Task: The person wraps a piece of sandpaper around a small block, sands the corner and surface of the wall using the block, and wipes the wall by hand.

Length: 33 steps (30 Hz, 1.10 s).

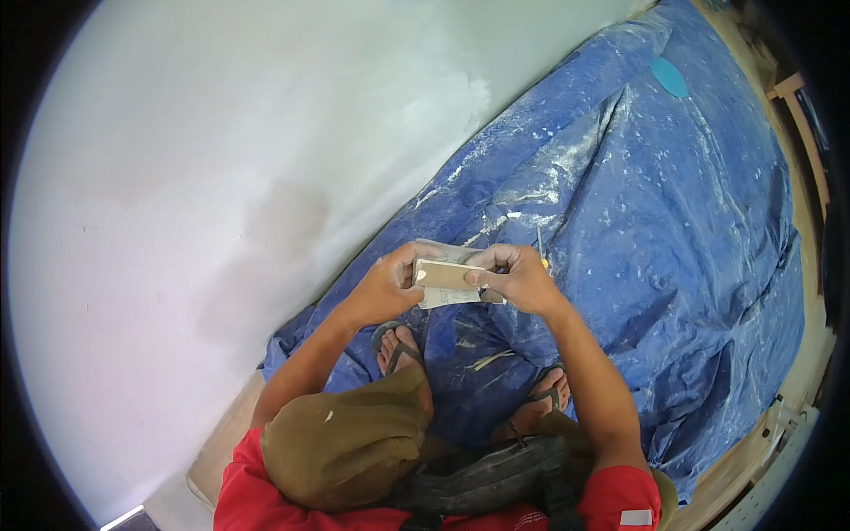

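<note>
Between my hands, above the tarp, is a small flat tan sanding block. A pale sheet of sandpaper with faint printing shows below it, and a greyish part of a sheet shows above. My left hand grips the left end of the block and paper. My right hand closes on the right end, its thumb pressed on the block's face. White dust coats the fingers of both hands. How the sheet runs behind the block is hidden.
A white wall rises on the left. A crumpled, dust-streaked blue tarp covers the floor, with a turquoise oval piece at the far right. My sandalled feet stand on the tarp, and a black waist bag rests at my lap.
</note>
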Motion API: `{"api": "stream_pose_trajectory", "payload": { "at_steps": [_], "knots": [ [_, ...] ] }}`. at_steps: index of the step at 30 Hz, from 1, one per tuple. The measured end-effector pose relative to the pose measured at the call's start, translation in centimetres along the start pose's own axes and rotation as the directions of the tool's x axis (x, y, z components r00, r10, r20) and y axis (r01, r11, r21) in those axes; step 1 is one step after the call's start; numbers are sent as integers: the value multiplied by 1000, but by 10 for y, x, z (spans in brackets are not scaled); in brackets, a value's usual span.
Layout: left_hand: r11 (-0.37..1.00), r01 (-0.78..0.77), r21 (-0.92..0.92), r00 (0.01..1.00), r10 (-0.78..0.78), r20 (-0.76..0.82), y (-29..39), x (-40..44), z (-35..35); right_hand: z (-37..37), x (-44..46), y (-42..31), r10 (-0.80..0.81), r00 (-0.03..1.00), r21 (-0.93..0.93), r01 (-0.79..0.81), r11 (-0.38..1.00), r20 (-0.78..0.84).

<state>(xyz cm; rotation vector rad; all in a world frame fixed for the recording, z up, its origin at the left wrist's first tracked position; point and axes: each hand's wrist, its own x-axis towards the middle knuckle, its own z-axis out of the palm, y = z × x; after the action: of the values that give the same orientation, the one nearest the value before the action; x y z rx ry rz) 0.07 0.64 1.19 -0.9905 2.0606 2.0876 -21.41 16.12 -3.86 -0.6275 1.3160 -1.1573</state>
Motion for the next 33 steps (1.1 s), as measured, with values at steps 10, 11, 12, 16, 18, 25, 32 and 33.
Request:
{"api": "stream_pose_trajectory", "payload": {
  "at_steps": [10, 11, 12, 16, 18, 25, 32, 33],
  "knots": [
    [1000, -31, -7, 1000, 31, 1, -17, 4, -8, 22, -3, 4, -13, 973, -240, -44, 970, -229],
    [996, -78, 49, 997, 77, 5, -25, 6, -11, 26, -2, 6, -12, 973, -241, -45, 970, -230],
    [996, -78, 48, 997, 78, 5, -28, 6, -14, 29, -1, 9, -129, 954, -295, 45, 954, -272],
    [994, -41, 101, 994, 30, 106, -25, 6, -19, 28, 1, 21, -142, 990, 84, 141, 986, 5],
    [1000, 13, 26, 991, -16, 134, -13, 5, -16, 30, 4, 27, -102, 994, 112, 106, 988, -40],
    [641, 77, -763, 994, -110, 9, -22, 0, -5, 40, 7, 28, 33, 973, 364, 55, 930, -230],
    [880, 21, -474, 974, -125, -190, -41, 3, 15, 61, 4, 39, -218, 908, 17, 239, 971, -357],
    [881, 23, -473, 974, -127, -189, -43, 3, 15, 61, 1, 34, -300, 897, -116, 277, 954, -324]
  ]
}}
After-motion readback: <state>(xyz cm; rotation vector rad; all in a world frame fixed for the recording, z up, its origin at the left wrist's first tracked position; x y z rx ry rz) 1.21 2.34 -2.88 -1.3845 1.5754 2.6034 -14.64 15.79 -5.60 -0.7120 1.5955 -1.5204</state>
